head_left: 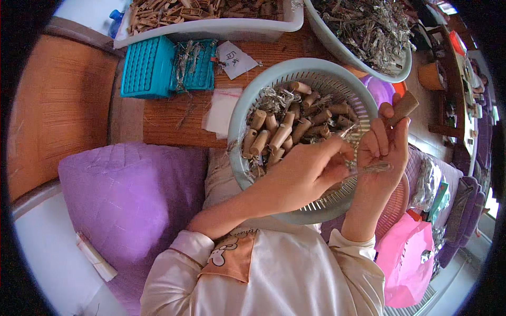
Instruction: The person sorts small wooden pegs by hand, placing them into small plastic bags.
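My right hand (386, 142) is raised over the right rim of a grey-green slotted plastic basket (246, 100). Between its thumb and fingers it grips a short brown wooden-looking cylinder (405, 107). My left hand (311, 171) reaches across the basket with its fingers pinched together. From those fingers a thin silvery cord bundle (377, 167) sticks out in front of my right wrist. Inside the basket lie several similar brown cylinders (281, 136), mixed with tangled silvery cords (276, 99).
Behind the basket stand a white tub (211, 31) of brown pieces and a grey-green basin (337, 42) heaped with silvery cords. Teal trays (147, 68) and white plastic bags (222, 113) rest on the wooden table (168, 121). A purple cushion (132, 195) and a pink bag (406, 258) flank me.
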The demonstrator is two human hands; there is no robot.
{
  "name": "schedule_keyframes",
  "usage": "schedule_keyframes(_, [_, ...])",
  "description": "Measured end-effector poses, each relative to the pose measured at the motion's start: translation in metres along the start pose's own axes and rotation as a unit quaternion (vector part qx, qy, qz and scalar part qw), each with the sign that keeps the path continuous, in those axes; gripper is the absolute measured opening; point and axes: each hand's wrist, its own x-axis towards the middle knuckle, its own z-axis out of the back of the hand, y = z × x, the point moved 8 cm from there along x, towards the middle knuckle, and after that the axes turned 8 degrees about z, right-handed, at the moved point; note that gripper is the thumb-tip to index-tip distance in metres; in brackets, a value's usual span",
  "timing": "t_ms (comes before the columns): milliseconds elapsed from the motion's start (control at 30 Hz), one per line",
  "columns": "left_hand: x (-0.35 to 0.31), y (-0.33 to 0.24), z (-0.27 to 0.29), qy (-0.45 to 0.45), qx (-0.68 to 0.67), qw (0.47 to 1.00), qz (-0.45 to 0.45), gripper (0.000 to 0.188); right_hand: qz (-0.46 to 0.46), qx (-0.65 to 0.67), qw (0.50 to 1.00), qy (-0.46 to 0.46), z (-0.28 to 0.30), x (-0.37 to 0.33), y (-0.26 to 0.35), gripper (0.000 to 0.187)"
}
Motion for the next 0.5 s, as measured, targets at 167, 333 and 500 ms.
schedule_keyframes(167, [-0.009, -0.008, 0.020, -0.033, 0.072, 0.997, -0.022, 0.011, 0.051, -0.051, 0.997, -0.023, 0.003, 0.001, -0.007, 0.035])
schedule_keyframes(333, [-0.020, -0.028, 0.034, -0.144, 0.199, 0.964, -0.099, 0.010, 0.035, -0.140, 0.989, -0.034, 0.015, 0.001, -0.002, 0.028])
schedule_keyframes(500, [-0.022, -0.016, 0.029, -0.108, 0.252, 0.961, -0.038, 0.006, 0.038, -0.346, 0.937, 0.024, 0.002, -0.006, 0.014, 0.037])
